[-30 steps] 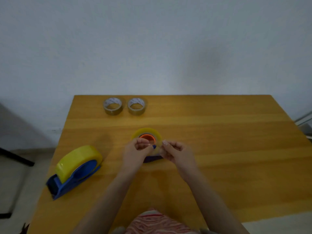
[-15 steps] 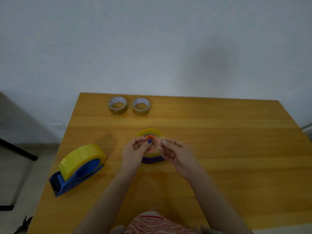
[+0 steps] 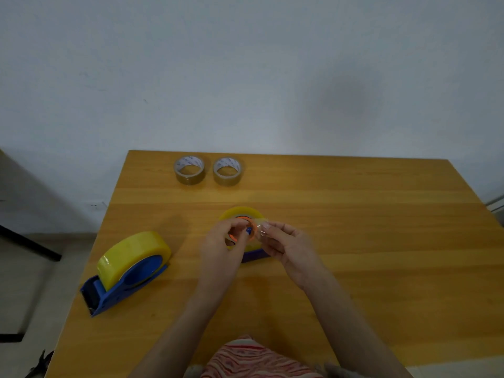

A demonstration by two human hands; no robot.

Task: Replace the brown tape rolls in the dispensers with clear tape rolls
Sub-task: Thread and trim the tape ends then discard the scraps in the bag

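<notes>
A clear, yellowish tape roll (image 3: pixel 241 211) with an orange core sits in a purple dispenser (image 3: pixel 255 255) at the table's middle. My left hand (image 3: pixel 222 246) pinches the roll at its core. My right hand (image 3: pixel 289 248) pinches the loose clear tape end (image 3: pixel 262 227) beside the roll. To the left, a blue dispenser (image 3: pixel 122 289) carries a large clear yellowish roll (image 3: pixel 131 252). Two brown tape rolls (image 3: pixel 190 170) (image 3: pixel 227 171) lie flat near the far edge.
The wooden table (image 3: pixel 368 241) stands against a white wall. Its left edge drops to the floor, where a dark bar (image 3: pixel 30 244) shows. A red-striped garment (image 3: pixel 253 360) is at the near edge.
The camera has tilted slightly. My hands stay at the middle roll; my right fingers have drawn the tape end a little away from the roll.
</notes>
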